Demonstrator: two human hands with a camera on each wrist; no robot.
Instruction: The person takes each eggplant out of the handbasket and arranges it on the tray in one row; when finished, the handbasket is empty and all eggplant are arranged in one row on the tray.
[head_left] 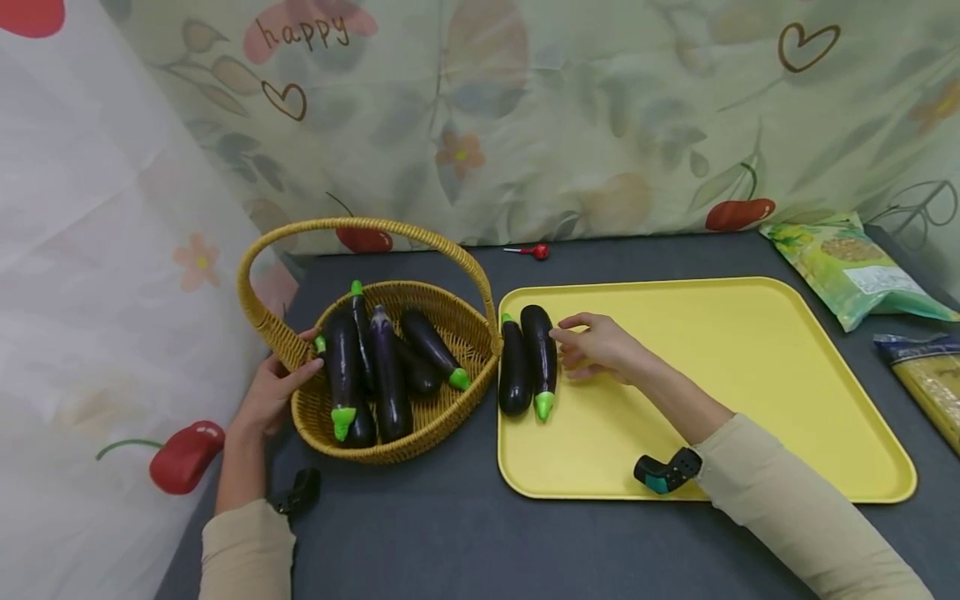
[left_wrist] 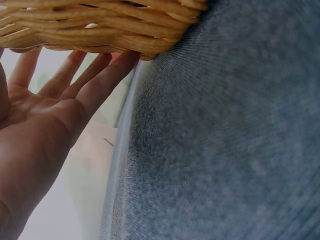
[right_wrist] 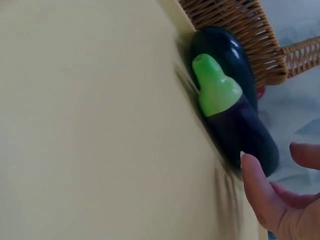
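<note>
In the head view, a wicker basket [head_left: 390, 454] with a tall arched handle holds several dark purple, green-capped eggplants [head_left: 392, 379]. At its left side my left hand [head_left: 273, 392] grips the rim by the handle's base, thumb to the front; in the left wrist view its fingers [left_wrist: 97, 82] reach up against the woven wall. Two more eggplants lie side by side at the left edge of the yellow tray [head_left: 712, 392]. My right hand [head_left: 603, 350] is beside the right-hand eggplant [head_left: 542, 354], fingers loosely extended and fingertips right at its side.
A green-yellow packet [head_left: 855, 267] and a clear packet of yellowish contents [head_left: 930, 379] lie right of the tray. Behind the basket and tray is a small red-ended object [head_left: 538, 251]. Printed cloth [head_left: 570, 125] hangs along the table's back and left.
</note>
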